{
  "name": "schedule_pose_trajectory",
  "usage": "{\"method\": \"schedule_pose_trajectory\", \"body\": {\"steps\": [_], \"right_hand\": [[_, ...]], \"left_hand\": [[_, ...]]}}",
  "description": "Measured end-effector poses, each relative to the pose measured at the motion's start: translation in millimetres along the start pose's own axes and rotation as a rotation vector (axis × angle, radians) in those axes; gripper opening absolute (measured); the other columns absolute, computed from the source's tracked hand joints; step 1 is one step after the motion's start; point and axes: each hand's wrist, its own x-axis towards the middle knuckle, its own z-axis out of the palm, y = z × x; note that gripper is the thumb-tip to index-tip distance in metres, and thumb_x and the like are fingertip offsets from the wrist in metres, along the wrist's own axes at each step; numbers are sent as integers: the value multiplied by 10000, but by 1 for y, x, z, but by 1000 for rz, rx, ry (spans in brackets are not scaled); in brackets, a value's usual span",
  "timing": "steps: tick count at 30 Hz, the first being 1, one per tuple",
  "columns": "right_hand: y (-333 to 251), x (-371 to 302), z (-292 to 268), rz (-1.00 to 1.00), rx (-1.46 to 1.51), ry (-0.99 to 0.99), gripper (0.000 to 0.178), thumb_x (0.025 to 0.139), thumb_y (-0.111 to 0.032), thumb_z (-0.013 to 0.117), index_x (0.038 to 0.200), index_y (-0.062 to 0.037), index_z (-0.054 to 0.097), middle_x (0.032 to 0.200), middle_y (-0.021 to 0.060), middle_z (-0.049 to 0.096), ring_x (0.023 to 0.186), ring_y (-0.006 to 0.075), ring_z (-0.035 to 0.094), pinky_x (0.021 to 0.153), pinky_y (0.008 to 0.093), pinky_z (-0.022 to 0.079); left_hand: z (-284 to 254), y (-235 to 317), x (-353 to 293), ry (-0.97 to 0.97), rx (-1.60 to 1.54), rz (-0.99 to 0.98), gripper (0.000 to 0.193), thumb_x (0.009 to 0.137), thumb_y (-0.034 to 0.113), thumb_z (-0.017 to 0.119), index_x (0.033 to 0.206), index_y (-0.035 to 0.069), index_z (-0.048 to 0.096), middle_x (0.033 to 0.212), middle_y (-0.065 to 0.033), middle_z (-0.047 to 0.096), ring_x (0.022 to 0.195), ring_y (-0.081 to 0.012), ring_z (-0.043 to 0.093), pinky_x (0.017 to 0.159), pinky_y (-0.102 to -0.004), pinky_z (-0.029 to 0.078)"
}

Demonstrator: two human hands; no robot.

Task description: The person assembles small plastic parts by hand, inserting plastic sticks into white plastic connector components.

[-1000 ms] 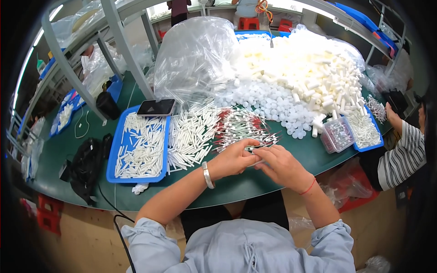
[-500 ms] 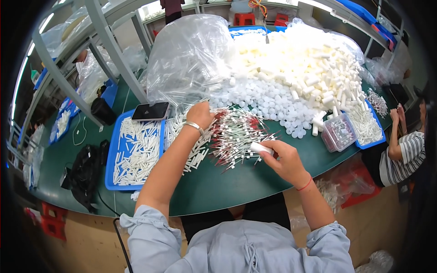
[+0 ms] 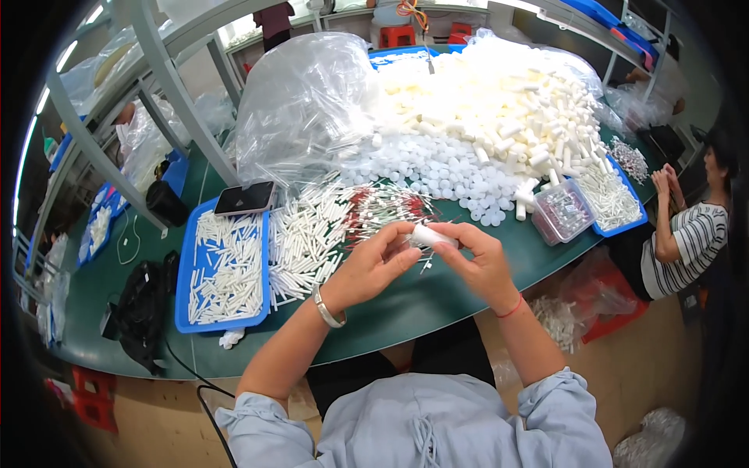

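My right hand (image 3: 485, 264) is clamped on a short, plain white cylinder (image 3: 431, 236), thumb and fingers around its right part. Any marking on it is too small to make out. It hangs just above the green table (image 3: 374, 331), in front of my chest, at the near edge of a heap of thin red-and-white pieces (image 3: 382, 209). Its long axis runs nearly sideways, the left end a little farther from me and pointing toward my left hand (image 3: 365, 271). That hand's thumb and forefinger bracket this end; whether they pinch anything, I cannot tell.

Half a second ago my left hand was over the loose white tubes (image 3: 308, 238), and my right held the cylinder alone; now both hands meet at it.

To my left, a dark-screened phone (image 3: 245, 198) rests on the far edge of a blue tray (image 3: 186, 281) of white tubes. Beyond the heap lie frosted round pieces (image 3: 449, 173); a clear box (image 3: 563, 210) stands to the right.
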Motion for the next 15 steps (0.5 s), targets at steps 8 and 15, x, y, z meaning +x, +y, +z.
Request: {"method": "schedule_pose_trajectory", "body": {"steps": [8, 15], "right_hand": [[-6, -19, -22, -270, -382, -163, 259, 800, -92, 729, 1057, -78, 703, 869, 95, 665, 769, 229, 636, 663, 319, 518], [1, -30, -10, -408, -416, -286, 339, 818, -107, 661, 1151, -76, 611, 817, 107, 617, 779, 285, 617, 675, 389, 498]], "left_hand": [[14, 7, -3, 7, 280, -30, 271, 904, 265, 627, 1045, 35, 660, 806, -65, 658, 669, -105, 573, 618, -254, 456], [32, 7, -11, -69, 348, -108, 343, 847, 337, 695, 937, 6, 691, 702, -56, 639, 611, -104, 555, 583, -258, 447]]}}
